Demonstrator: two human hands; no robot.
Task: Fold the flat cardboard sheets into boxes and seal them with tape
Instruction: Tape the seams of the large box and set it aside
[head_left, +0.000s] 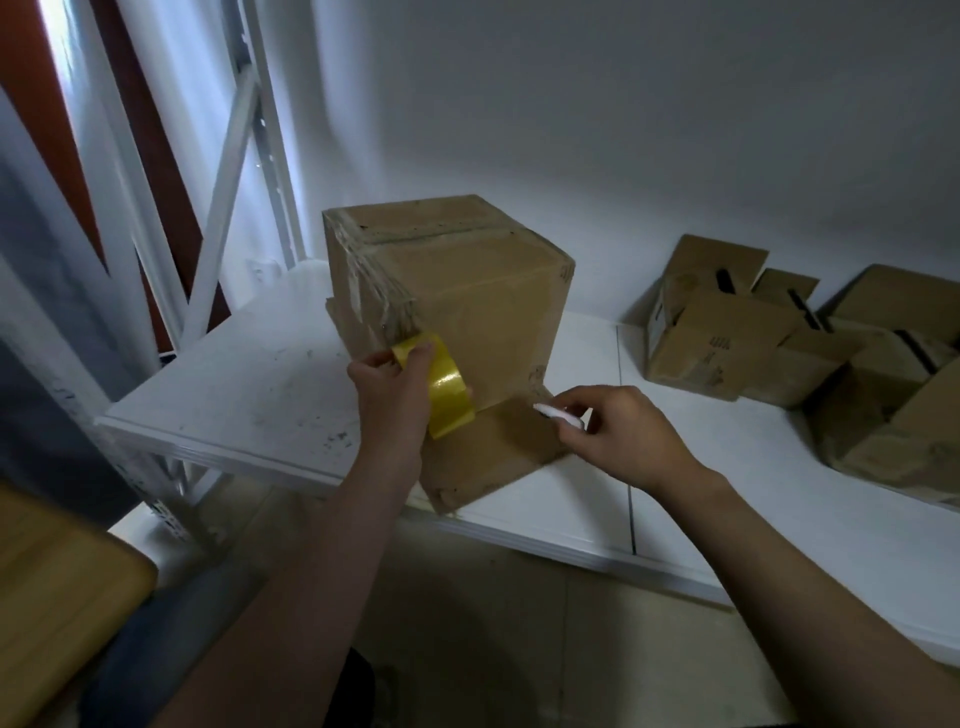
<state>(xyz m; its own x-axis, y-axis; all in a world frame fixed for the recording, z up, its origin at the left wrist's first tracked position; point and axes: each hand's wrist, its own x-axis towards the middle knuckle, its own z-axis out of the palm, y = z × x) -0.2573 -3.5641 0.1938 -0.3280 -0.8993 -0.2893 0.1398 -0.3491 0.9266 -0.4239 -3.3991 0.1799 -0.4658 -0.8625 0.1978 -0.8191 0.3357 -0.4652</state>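
Nearest, the left grip (389, 397) clamps a yellow tape roll (448, 395) at the box (467, 291) — right grip (623, 436) pinches a small white object (558, 414) (blurred).

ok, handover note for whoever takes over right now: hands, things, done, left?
Left hand grips the yellow tape roll against the upright brown cardboard box on the white table.
Right hand pinches a small white tool, likely a cutter, over the box's splayed front flap.
Done: top seam and left edge taped.
Left: probably cut the tape and close the flap; the pile of cardboard boxes on the right looks open.
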